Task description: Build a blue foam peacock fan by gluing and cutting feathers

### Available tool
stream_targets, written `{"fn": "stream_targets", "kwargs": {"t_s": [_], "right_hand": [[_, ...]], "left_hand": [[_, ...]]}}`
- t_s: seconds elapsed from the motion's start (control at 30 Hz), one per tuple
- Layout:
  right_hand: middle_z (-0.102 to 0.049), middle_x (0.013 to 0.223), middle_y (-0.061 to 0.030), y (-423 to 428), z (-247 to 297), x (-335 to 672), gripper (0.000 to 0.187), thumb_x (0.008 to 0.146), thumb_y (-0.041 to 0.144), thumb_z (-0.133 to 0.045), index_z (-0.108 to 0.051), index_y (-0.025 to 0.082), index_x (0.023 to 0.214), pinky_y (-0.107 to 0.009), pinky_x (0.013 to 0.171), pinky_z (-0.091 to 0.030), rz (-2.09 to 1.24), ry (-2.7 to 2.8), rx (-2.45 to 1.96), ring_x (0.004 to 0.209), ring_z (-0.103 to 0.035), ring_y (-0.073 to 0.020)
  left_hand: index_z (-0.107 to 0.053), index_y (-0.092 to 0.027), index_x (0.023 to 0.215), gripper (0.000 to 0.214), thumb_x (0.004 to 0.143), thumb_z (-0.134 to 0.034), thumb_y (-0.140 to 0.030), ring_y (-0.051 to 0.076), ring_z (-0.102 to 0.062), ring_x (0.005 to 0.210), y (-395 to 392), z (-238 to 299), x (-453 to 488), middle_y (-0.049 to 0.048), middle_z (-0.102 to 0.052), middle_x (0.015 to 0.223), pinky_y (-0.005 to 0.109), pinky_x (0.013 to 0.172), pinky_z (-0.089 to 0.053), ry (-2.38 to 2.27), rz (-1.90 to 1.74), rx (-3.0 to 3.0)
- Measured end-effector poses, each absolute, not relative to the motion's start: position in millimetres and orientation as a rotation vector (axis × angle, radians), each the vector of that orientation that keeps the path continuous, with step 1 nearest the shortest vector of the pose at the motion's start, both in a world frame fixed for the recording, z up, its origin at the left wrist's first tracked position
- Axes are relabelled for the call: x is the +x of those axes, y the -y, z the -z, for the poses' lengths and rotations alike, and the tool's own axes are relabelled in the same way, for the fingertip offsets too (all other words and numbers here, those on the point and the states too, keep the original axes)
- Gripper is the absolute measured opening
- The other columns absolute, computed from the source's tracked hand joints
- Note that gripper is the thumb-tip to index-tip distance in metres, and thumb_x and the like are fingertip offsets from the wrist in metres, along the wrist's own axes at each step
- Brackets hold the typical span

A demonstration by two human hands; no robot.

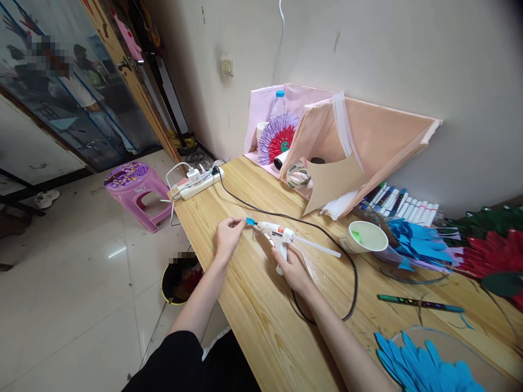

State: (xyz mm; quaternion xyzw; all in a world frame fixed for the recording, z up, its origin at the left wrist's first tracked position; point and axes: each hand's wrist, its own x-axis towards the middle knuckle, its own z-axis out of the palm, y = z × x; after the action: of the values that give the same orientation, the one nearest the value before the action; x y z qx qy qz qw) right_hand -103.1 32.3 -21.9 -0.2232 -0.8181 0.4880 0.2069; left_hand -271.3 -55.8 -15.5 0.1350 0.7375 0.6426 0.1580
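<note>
1. Work item. The hot glue gun (274, 231) lies near the middle of the wooden table (261, 305), close to its front edge. The blue nozzle (250, 221) points to 9 o'clock. A clear glue stick (317, 248) projects from the rear of the gun towards 3 o'clock.

2. Right hand. The right hand (293, 268) sits at 5 o'clock from the gun body. Its fingers are wrapped closed around the white handle.

3. Left hand. The left hand (227, 235) sits at 9 o'clock from the gun. Thumb and forefinger are pinched together on the end of the blue nozzle.

4. Cable. A black cord (354, 277) runs from the power strip (201, 183), at 10 o'clock on the table corner. It passes behind the gun, loops round at 4 o'clock and returns under the right wrist.

5. Surroundings, taken from the gun:
- 3 o'clock: a white paper cup (368, 237), tipped on its side, just beside a pile of blue paper cut-outs (417, 240).
- 2 o'clock: a row of marker pens (402, 204).
- 1 o'clock: peach paper sheets (379, 141) propped against the wall, with a tape roll (298, 175) in front of them.
- 12 o'clock: a purple and red paper flower (277, 139) and a water bottle (278, 103).
- 4 o'clock: a green pen (420, 303), lying flat, and further blue paper petals (420, 370).
- 10 o'clock, on the floor: a pink plastic stool (137, 191).
</note>
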Motion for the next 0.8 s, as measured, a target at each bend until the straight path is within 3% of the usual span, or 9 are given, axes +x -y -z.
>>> {"fn": "stream_targets", "kwargs": {"t_s": [0.13, 0.27, 0.43, 0.67, 0.8], "right_hand": [[-0.061, 0.116, -0.0078, -30.3, 19.1, -104.0, 0.036, 0.087, 0.038, -0.042, -0.058, 0.018, 0.113, -0.039, 0.098, -0.037, -1.383, 2.244, -0.644, 0.11, -0.054, -0.0243], [-0.067, 0.102, -0.0082, -34.2, 14.2, -106.8, 0.034, 0.086, 0.038, -0.043, -0.06, 0.017, 0.106, -0.036, 0.086, -0.045, -1.341, 2.193, -0.68, 0.096, -0.06, -0.0235], [-0.065, 0.08, -0.0081, -62.7, 10.5, -131.7, 0.028, 0.087, 0.034, -0.04, -0.06, 0.015, 0.088, -0.033, 0.069, -0.046, -0.923, 2.252, -0.791, 0.076, -0.059, -0.0224], [-0.061, 0.083, -0.01, -91.7, 14.4, -157.9, 0.014, 0.076, 0.023, -0.052, -0.059, 0.016, 0.087, -0.038, 0.079, -0.041, -0.748, 2.275, -0.824, 0.086, -0.052, -0.0251], [-0.058, 0.099, -0.0126, -76.2, 4.7, -122.0, 0.028, 0.077, 0.025, -0.054, -0.055, 0.016, 0.104, -0.042, 0.084, -0.041, -0.719, 2.241, -0.831, 0.096, -0.05, -0.0269]], "left_hand": [[-0.068, -0.014, 0.066, 0.019, 0.062, -0.068, -0.032, 0.015, -0.061, 0.06, 56.5, 14.0, -271.7, 0.005, -0.068, 0.064, 0.024, 0.059, -0.045, -2.096, -1.865, 0.368], [-0.067, -0.013, 0.069, 0.022, 0.063, -0.067, -0.035, 0.015, -0.061, 0.062, 59.0, 13.6, -274.3, 0.006, -0.069, 0.069, 0.023, 0.058, -0.044, -2.065, -1.918, 0.357], [-0.067, -0.013, 0.07, 0.023, 0.065, -0.067, -0.036, 0.013, -0.06, 0.063, 60.3, 10.4, -270.9, 0.0052, -0.068, 0.071, 0.021, 0.058, -0.043, -2.006, -1.963, 0.388], [-0.067, -0.011, 0.068, 0.026, 0.063, -0.068, -0.037, 0.012, -0.059, 0.055, 50.7, 5.4, -231.7, 0.0037, -0.066, 0.061, 0.021, 0.053, -0.043, -1.859, -1.858, 0.411], [-0.066, -0.011, 0.07, 0.028, 0.063, -0.069, -0.039, 0.013, -0.062, 0.058, 43.6, 0.1, -209.7, 0.0048, -0.067, 0.064, 0.022, 0.058, -0.047, -1.771, -1.805, 0.38]]}}
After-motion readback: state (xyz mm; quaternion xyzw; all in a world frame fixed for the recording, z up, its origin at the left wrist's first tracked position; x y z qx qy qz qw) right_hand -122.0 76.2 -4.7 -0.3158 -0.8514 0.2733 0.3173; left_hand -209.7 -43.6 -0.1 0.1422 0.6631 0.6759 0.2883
